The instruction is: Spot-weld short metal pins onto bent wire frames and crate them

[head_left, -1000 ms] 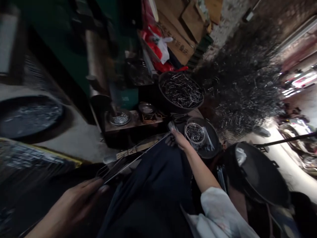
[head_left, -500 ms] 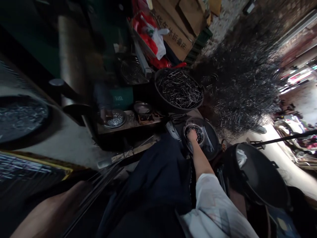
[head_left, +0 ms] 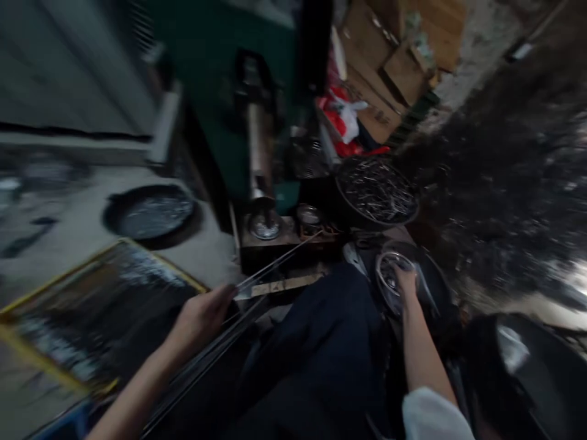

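Note:
My left hand (head_left: pixel 206 315) is closed around a thin metal rod (head_left: pixel 279 260), which slants up and right over the ledge at the machine's foot. More long thin rods (head_left: pixel 211 351) lie below that hand. My right hand (head_left: pixel 406 280) reaches into a small round metal bowl (head_left: pixel 380 282) holding small metal pieces. Its fingers are blurred and partly hidden, so their grip does not show. The bowl sits in a larger dark pan (head_left: pixel 443 290). A machine with a metal ram (head_left: pixel 260 150) stands ahead, over a small dish of shiny bits (head_left: pixel 265 229).
A dark basin of metal pins (head_left: pixel 378 192) stands beyond the bowl. A heap of dark metal wire (head_left: pixel 513 159) fills the right. At left are a yellow-edged tray (head_left: pixel 55 278) and a round pan (head_left: pixel 149 214). A black tub (head_left: pixel 550 379) sits lower right, cardboard (head_left: pixel 371 91) behind.
My view has swung left, bringing the yellow-edged tray further in. My left hand has risen from the lower left with a rod in it. My right hand stays at the bowl.

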Demonstrator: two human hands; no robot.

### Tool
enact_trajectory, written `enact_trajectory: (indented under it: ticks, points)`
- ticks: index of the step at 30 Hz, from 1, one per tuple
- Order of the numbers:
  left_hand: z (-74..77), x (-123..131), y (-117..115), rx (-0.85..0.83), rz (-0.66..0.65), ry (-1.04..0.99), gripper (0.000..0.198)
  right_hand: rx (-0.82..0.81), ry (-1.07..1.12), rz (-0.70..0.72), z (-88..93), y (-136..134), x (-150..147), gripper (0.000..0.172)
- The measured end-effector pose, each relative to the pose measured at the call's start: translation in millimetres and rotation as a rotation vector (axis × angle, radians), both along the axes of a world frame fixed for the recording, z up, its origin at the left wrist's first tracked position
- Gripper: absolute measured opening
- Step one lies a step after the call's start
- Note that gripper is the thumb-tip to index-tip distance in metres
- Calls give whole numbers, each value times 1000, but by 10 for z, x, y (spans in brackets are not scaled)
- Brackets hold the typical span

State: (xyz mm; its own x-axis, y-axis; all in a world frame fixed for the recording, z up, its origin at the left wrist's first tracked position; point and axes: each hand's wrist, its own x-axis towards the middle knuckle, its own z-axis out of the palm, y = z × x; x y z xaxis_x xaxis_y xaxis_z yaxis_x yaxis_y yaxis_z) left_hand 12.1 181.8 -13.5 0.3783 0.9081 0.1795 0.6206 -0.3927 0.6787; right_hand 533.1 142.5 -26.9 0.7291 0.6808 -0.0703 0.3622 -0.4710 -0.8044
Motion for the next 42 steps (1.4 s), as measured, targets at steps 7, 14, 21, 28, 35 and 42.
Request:
enact_trajectory:
  ticks: [7,14,21,28,35,42]
  points:
    - [110,-57,-92,45,136,-81,30,348,634,312,8,700,-2023,36]
    - [52,-224,-287,78,162,-159,32,502,999,225,71,1054,-3205,35]
    - [87,-391,-418,77,167,-193,29,501,985,193,257,981,-3385,33]
    - [197,-430,-455,87,185,-216,28,471,1009,229,335,950,-3420,31]
    - [170,-447,-432,131,161,-216,26,481,1056,249,339,974,-3402,23]
    - [181,-477,-438,122,140,-201,25,489,1097,256,391,977,-3403,22]
